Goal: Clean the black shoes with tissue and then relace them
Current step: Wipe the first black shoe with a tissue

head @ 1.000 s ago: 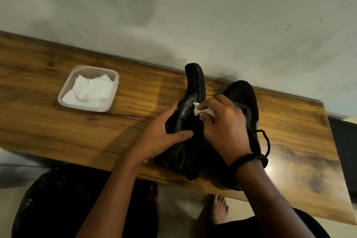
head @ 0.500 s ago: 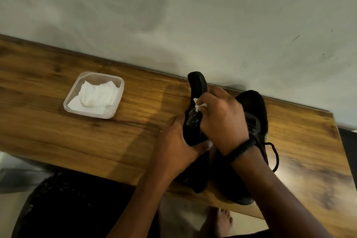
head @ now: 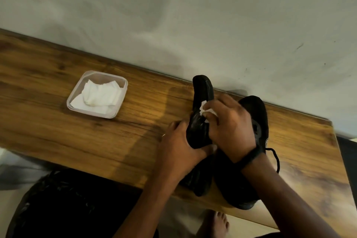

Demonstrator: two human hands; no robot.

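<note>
The left hand [head: 179, 147] grips the light, pliable-looking black shoe [head: 202, 91] at mid-length, probably its surest hold, while the right hand [head: 229, 123] pinches flimsy tissue [head: 205, 109] against it.

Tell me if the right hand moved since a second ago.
Yes. The right hand with tissue slid toward the wall, judged against the tub.

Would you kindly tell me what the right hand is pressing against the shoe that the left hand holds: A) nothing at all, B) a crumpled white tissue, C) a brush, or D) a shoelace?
B: the right hand pinches a crumpled white tissue against the black shoe, which the left hand steadies in its grip.
</note>
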